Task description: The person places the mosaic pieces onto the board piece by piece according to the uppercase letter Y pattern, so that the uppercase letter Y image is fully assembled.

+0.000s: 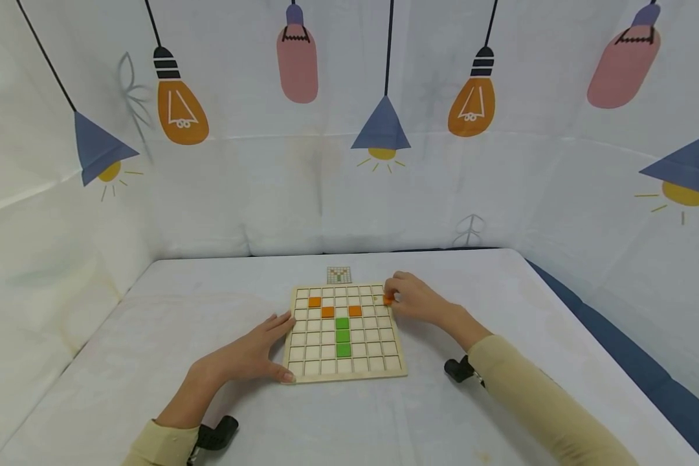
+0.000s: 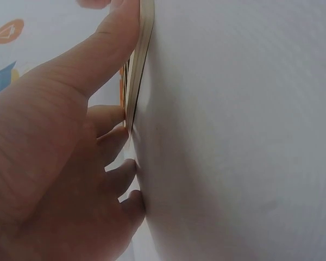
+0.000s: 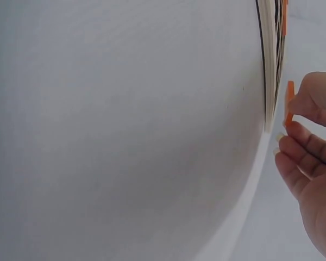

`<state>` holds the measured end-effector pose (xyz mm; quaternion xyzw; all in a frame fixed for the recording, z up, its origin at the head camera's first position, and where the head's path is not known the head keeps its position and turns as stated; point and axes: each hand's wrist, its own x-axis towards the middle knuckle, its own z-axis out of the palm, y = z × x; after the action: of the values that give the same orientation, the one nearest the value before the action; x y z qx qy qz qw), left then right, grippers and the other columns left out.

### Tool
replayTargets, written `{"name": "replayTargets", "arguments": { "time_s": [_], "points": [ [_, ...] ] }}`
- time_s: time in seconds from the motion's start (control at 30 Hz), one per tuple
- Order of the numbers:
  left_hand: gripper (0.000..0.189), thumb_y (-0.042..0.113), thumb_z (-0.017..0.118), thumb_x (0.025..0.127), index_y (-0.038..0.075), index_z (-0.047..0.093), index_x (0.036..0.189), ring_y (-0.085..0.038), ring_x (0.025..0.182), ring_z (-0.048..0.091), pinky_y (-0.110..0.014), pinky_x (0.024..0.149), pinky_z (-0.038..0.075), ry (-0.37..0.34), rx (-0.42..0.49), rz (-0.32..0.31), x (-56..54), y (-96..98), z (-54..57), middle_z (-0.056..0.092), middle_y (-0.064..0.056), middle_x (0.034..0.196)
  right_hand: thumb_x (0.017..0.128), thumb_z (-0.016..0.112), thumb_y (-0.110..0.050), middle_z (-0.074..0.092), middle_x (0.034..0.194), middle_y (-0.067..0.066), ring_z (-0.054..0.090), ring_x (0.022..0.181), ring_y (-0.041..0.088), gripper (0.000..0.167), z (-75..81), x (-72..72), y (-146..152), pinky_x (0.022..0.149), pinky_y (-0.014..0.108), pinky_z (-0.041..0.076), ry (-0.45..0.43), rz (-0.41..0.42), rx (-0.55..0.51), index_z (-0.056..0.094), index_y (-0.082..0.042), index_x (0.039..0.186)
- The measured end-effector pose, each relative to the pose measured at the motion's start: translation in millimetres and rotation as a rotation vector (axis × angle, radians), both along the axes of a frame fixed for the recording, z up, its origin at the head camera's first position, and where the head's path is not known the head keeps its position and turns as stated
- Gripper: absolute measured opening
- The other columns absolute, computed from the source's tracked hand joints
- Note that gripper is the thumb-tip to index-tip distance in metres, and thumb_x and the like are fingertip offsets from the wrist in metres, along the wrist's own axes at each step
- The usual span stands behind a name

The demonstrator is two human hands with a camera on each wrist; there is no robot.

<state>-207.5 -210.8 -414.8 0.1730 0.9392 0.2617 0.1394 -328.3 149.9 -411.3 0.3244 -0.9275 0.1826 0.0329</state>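
Observation:
A square wooden grid board (image 1: 312, 378) lies on the white table. Three orange tiles (image 1: 327, 312) sit in its upper cells, and three green tiles (image 1: 342, 336) form a column down the middle. My left hand (image 1: 247, 353) rests at the board's left side, thumb by the near corner and fingertips along the edge. Between thumb and fingers of my right hand (image 1: 416, 299) is another orange square tile (image 3: 289, 103), pinched over the board's upper right edge. From the right wrist, that tile stands on edge, raised above the board, with the other fingers loosely spread beneath.
Just behind the board lies a small pattern card (image 1: 339, 275) with a similar grid. A white curtain (image 1: 279, 194) printed with lamps and bulbs hangs at the table's (image 1: 180, 291) back and sides. Dark wrist cameras (image 1: 459, 370) are strapped to both forearms.

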Motion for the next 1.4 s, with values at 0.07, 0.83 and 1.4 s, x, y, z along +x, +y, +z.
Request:
{"name": "replayTargets", "arguments": {
  "time_s": [0.07,0.83,1.4],
  "points": [
    [0.116,0.055,0.084,0.07,0.011,0.023,0.159,-0.041,0.155,0.005,-0.063,0.12,0.019,-0.003,-0.001,0.002,0.1,0.2,0.0,0.015,-0.009,0.168,0.081,0.065,-0.005,0.056,0.088,-0.001,0.047,0.082,0.015,0.014,-0.9,-1.5,-3.0,0.073,0.028,0.042,-0.017,-0.012,0.01,0.065,-0.016,0.089],
    [0.117,0.057,0.083,0.07,0.014,0.022,0.159,-0.039,0.156,0.005,-0.062,0.121,0.019,-0.005,-0.009,0.008,-3.0,-2.2,-3.1,0.013,-0.006,0.169,0.081,0.066,-0.005,0.056,0.089,0.0,0.049,0.082,0.015,0.016,-2.1,-9.5,-30.1,0.072,0.028,0.044,-0.08,-0.001,0.029,0.067,-0.015,0.093],
    [0.117,0.057,0.083,0.07,0.014,0.022,0.16,-0.039,0.156,0.004,-0.063,0.12,0.019,-0.009,-0.016,0.01,-3.9,-0.9,-1.0,0.013,-0.007,0.169,0.084,0.066,-0.006,0.054,0.088,0.0,0.048,0.081,0.016,0.013,-1.6,-11.5,-39.9,0.071,0.028,0.042,-0.042,0.031,0.082,0.067,-0.014,0.094]
  ]
}}
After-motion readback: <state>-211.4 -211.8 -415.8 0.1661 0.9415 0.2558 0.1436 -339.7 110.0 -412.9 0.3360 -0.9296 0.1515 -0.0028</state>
